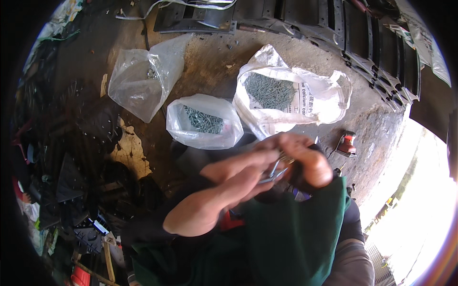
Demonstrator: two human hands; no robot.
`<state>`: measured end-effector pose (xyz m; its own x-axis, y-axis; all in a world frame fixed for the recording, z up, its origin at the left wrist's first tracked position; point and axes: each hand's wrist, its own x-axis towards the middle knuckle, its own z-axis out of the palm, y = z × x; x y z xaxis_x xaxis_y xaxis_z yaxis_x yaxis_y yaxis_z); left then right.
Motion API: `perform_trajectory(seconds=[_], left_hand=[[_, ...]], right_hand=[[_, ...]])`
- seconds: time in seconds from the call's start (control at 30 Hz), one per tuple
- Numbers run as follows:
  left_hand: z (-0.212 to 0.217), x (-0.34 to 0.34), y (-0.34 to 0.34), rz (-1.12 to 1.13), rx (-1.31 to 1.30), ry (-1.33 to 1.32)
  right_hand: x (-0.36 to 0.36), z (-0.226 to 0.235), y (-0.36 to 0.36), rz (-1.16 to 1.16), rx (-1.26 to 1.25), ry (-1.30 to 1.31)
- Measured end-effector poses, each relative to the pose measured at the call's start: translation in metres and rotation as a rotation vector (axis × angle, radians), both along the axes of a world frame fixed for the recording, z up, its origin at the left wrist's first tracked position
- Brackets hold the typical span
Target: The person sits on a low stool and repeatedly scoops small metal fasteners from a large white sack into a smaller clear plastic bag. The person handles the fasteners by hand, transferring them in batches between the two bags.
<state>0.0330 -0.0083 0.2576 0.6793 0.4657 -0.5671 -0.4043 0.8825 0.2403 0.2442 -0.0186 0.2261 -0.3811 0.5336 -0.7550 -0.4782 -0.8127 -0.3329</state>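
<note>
In front of my lap, both hands are close together and partly smeared by motion. My left hand [253, 175] reaches in from the lower left, its fingers curled by several slim bluish metal screws [273, 172]. My right hand [307, 153] bends over from the right, fingers closed around small brass-coloured parts [286, 159] whose kind is unclear. Just beyond the hands stands an open clear plastic bag [179, 134] of grey-green screws [204, 120]. A white woven sack [327, 112], also open, lies to its right with more such screws [269, 91] inside.
Another clear bag [131, 88] with a few small metal pieces lies farther left. A red-and-black power tool [347, 144] rests at right on the floor. Dark metal frames [305, 19] line the far side. Dark parts [71, 186] are heaped at left. Green cloth [291, 233] covers my lap.
</note>
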Motion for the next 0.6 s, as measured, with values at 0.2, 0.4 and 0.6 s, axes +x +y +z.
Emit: perform_trajectory(seconds=[0.2, 0.4, 0.6], left_hand=[[-0.078, 0.081, 0.078, -0.174, 0.241, -0.024], [-0.141, 0.078, 0.097, -0.324, 0.307, 0.238], [-0.156, 0.047, 0.088, -0.112, 0.450, 0.490]], right_hand=[[0.064, -0.067, 0.044, -0.047, 0.235, -0.313], [0.094, -0.133, 0.033, 0.339, 0.236, -0.808], [0.054, -0.084, 0.003, 1.357, 0.702, -0.814]])
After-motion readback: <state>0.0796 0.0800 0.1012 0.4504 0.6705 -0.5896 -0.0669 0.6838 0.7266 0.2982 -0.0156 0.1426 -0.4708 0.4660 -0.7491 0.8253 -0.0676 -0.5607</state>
